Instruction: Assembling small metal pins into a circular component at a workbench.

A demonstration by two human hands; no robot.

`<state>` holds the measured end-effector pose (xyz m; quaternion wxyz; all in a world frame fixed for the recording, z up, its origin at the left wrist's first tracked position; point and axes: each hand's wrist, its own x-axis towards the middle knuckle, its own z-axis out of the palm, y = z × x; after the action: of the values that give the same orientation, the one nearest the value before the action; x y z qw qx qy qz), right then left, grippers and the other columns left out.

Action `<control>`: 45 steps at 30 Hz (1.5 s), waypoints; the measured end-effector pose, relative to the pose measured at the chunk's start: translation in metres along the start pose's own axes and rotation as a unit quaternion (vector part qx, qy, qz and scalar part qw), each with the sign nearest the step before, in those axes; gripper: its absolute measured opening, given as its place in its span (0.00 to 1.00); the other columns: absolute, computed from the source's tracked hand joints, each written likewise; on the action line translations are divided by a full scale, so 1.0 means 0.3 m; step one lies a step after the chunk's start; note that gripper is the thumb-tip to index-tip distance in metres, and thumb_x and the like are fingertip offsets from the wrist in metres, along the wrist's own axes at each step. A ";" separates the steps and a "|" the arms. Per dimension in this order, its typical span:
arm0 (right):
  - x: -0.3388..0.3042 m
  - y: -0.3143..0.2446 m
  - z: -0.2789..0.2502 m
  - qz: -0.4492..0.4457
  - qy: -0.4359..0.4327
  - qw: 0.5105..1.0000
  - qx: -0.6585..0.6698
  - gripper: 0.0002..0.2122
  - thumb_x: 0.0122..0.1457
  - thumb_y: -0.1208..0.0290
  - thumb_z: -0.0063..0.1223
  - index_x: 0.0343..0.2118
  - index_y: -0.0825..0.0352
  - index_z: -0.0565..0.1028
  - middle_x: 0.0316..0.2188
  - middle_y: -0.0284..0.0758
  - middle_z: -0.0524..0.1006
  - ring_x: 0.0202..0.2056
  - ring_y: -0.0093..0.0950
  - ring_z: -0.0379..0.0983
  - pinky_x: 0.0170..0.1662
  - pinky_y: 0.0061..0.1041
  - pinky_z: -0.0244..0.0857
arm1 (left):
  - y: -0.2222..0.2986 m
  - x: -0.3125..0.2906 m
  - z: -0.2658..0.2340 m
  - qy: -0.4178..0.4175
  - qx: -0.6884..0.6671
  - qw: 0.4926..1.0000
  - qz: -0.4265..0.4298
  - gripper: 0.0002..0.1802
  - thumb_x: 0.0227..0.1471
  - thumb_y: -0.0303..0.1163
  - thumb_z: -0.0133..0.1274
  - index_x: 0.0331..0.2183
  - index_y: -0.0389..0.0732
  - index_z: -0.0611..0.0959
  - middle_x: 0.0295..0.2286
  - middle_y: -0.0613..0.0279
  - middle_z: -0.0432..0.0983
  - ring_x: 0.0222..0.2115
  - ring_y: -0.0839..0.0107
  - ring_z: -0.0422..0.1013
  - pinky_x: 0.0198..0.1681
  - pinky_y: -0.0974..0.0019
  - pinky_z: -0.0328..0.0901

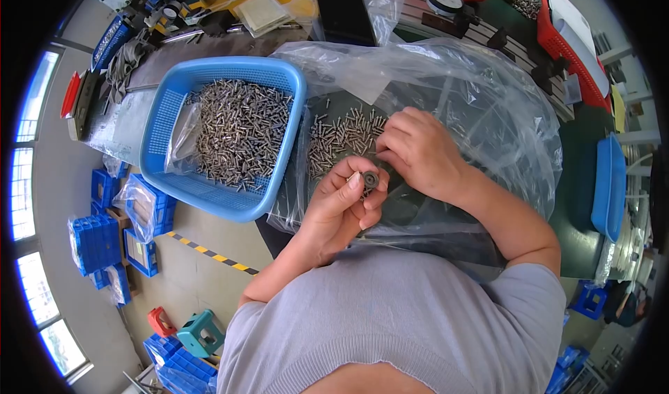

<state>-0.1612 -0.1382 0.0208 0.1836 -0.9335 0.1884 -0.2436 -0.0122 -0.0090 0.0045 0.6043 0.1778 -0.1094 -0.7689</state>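
Observation:
Between the thumb and fingers of my left hand [333,206] is a small dark round metal piece with a hole in its middle [370,180]. My right hand [425,156] is just beyond it to the right, fingers curled and pressed together at the edge of a loose pile of small metal pins [339,143]. Whatever those fingertips hold is hidden. The pile lies on clear plastic sheeting [481,108] spread over the dark green table. Left of the pile, a blue plastic basket [287,143] holds a large heap of similar pins [240,133] and a clear bag [183,140].
A black phone [345,14] lies beyond the sheeting. Farther right are a dial gauge [444,0], a red basket [571,52] and a blue tray [608,187]. Blue crates [101,244] and a teal stool [201,333] stand on the floor at left.

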 end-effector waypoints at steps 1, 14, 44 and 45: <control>-0.003 0.001 -0.005 0.003 -0.007 1.000 -0.026 0.07 0.41 0.72 0.60 0.24 0.62 0.74 0.26 0.31 0.70 0.32 0.32 0.67 0.35 0.32 0.62 | 0.000 -0.001 -0.001 -0.001 0.001 1.000 0.000 0.11 0.55 0.36 0.52 0.39 0.42 0.73 0.34 0.60 0.71 0.26 0.77 0.60 0.23 0.75 0.57; 0.001 -0.010 0.015 -0.020 0.004 1.000 -0.014 0.07 0.42 0.71 0.59 0.27 0.61 0.74 0.25 0.31 0.71 0.32 0.33 0.68 0.36 0.31 0.63 | -0.005 -0.002 0.002 0.000 0.009 1.000 0.010 0.11 0.56 0.37 0.52 0.38 0.42 0.73 0.33 0.61 0.70 0.25 0.78 0.60 0.23 0.76 0.56; 0.005 -0.073 -0.063 0.089 -0.061 0.927 0.359 0.07 0.49 0.77 0.60 0.30 0.66 0.73 0.34 0.32 0.71 0.35 0.24 0.68 0.39 0.22 0.63 | -0.003 -0.002 0.004 0.016 0.033 0.999 -0.013 0.13 0.55 0.39 0.53 0.38 0.42 0.73 0.29 0.64 0.69 0.23 0.79 0.60 0.21 0.76 0.55; 0.003 -0.068 -0.058 0.047 -0.046 0.941 0.332 0.08 0.47 0.77 0.61 0.30 0.66 0.73 0.34 0.33 0.71 0.35 0.25 0.69 0.39 0.22 0.63 | -0.003 -0.002 0.006 0.017 0.030 0.999 -0.016 0.13 0.55 0.39 0.53 0.38 0.42 0.73 0.29 0.64 0.69 0.22 0.79 0.59 0.20 0.76 0.55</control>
<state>-0.1642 -0.1253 0.0442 0.5029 -0.8197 0.1320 -0.2404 -0.0136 -0.0082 0.0060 0.5885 0.2106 -0.1191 -0.7714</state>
